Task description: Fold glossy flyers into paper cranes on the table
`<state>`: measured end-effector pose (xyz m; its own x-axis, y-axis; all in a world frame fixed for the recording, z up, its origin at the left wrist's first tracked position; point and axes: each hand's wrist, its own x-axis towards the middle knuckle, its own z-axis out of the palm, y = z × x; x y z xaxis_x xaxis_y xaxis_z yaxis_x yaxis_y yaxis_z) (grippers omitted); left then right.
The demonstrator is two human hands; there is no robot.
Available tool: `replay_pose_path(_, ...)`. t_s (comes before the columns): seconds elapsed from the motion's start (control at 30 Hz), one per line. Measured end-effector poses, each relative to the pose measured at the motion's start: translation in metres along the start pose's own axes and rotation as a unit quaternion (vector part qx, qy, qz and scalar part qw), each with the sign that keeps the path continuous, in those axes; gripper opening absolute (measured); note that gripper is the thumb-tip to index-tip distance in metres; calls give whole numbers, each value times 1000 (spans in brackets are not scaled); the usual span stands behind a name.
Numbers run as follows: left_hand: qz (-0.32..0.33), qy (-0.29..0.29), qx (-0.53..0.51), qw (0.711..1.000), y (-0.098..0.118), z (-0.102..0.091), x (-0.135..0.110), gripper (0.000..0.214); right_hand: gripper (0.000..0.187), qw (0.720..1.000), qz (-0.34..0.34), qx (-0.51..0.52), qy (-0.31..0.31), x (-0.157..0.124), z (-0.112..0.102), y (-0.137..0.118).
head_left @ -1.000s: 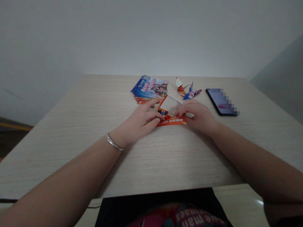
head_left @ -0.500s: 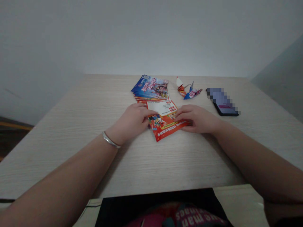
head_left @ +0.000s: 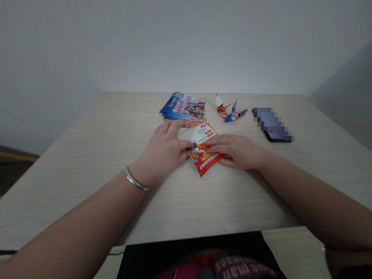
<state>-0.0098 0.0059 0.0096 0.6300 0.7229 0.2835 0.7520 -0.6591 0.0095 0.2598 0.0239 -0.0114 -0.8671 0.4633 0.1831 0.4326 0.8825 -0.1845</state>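
A red and white printed flyer (head_left: 202,164), partly folded, lies on the table between my two hands. My left hand (head_left: 165,149), with a silver bangle at the wrist, grips its left edge; the thumb lies over the paper and the fingers curl around the far left side. From the right, my right hand (head_left: 240,151) rests its fingers across the flyer's upper face, the thumb at the near right edge. The fingers cover both side edges of the paper. Just beyond lies a fanned stack of blue flyers (head_left: 186,107).
Two folded paper cranes, one orange and white (head_left: 221,108) and one blue (head_left: 235,114), sit right of the stack. A dark phone (head_left: 273,126) lies farther right, its screen partly pixelated. A wall (head_left: 186,50) rises behind the table (head_left: 186,201).
The flyer has turned a little, and its near corner has shifted right. My left hand has moved up and right over its left edge; my right fingers have slid further left across it.
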Motion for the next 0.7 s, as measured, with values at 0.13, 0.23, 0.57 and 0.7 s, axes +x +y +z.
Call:
replay_pose_path(0.13, 43, -42, -2, 998, -3, 5, -1, 28, 38, 1000, 13, 20, -2, -1, -1, 1)
replay_pose_path(0.23, 65, -74, -14, 995, -7, 10, 0, 42, 37, 1000, 13, 13, -2, -1, -2, 0)
replay_pose_path(0.57, 69, -131, -33, 988, -11, 14, -3, 54, 37, 999, -1, -14, 29, -2, -3, 3)
replay_pose_path(0.7, 77, -106, -77, 988, -8, 7, 0, 46, 34, 999, 0, -44, -1, -2, -4, 0)
